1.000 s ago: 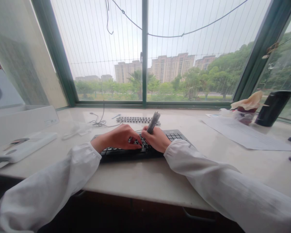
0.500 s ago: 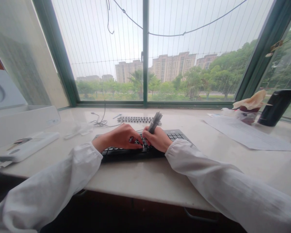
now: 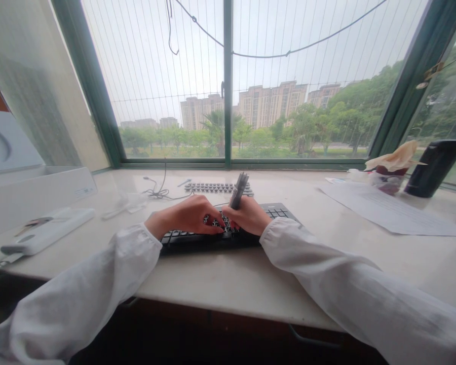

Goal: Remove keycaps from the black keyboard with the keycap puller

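Observation:
A black keyboard (image 3: 197, 246) lies in front of me, and keys or sockets with light outlines show in its middle. My left hand (image 3: 192, 215) arches over its left half, thumb and index finger drawn together at the middle keys; whatever may be between their tips is too small to make out. My right hand (image 3: 249, 215) is closed around a dark grey stick-like tool (image 3: 238, 190), held nearly upright and leaning a little right at its top. The tool's lower end is hidden by my fingers, close to the left fingertips. Loose keycaps (image 3: 216, 187) stand in rows behind the keyboard.
A thin cable (image 3: 159, 192) lies coiled behind my left hand. To the left are a white power strip (image 3: 57, 230) and a white box (image 3: 38, 187). Printed paper (image 3: 380, 208) and a black bottle (image 3: 433, 170) are at the right. The table's front edge (image 3: 228, 310) runs below my arms.
My right hand and the tool have shifted slightly, the tool's top moving a little left and standing more upright. My left hand stays nearly in place.

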`<state>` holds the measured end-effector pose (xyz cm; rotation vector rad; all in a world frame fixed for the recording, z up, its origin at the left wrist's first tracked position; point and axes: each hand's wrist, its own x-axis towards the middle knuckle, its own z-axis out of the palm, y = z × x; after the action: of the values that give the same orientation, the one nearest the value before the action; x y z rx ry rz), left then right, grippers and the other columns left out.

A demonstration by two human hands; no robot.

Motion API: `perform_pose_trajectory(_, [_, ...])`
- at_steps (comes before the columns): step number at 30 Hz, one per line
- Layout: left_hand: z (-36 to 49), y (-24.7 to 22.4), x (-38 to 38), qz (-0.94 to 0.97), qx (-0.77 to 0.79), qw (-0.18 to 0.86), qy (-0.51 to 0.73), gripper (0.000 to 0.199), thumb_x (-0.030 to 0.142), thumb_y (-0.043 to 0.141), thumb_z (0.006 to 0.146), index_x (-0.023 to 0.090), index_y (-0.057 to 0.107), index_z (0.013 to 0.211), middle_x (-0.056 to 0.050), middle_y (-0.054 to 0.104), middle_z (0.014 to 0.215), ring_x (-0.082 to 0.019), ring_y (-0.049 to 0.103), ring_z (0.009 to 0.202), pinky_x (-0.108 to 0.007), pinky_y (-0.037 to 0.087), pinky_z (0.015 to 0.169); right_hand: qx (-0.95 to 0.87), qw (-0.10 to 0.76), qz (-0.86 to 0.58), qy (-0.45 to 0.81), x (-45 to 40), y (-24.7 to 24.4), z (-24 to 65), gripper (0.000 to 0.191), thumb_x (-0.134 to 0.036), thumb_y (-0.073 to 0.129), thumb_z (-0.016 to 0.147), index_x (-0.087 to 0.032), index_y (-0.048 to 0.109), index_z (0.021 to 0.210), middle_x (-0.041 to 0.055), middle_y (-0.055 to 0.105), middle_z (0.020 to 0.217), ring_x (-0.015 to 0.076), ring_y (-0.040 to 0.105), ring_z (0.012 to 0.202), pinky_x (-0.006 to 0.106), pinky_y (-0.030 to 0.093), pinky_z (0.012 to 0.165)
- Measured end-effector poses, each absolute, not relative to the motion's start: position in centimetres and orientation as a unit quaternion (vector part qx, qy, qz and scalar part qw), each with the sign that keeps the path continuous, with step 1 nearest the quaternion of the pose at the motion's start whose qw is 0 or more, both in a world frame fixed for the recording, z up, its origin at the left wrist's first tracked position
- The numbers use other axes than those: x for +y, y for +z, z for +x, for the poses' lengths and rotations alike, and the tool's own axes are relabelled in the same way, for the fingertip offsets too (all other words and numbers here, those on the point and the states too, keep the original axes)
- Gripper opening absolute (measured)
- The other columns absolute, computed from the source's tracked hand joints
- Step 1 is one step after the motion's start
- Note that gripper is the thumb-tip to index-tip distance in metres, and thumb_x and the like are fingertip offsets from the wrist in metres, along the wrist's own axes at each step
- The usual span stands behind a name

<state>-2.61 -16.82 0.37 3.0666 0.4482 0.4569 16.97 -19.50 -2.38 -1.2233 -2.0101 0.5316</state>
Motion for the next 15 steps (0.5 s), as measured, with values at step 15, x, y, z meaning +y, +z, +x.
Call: perform_pose_trajectory(15, [-2.51,-0.04,-16.86,0.976,0.137,-0.024,0.17,0.015,0.03,0.065,0.077,0.026,0.075,0.087,0.003,0.063,0.053,-0.006,0.049,0.046,-0.018,0.034,0.053,-0.785,0.374,-0.462,0.176,-19.54,-2.65,16.76,0.031,-0.024,0.048,0.076,-0.017,0.051,0.046,-0.0001,0.054,0.044,0.0105,0.049,0.046,0.022,0.033,0.048])
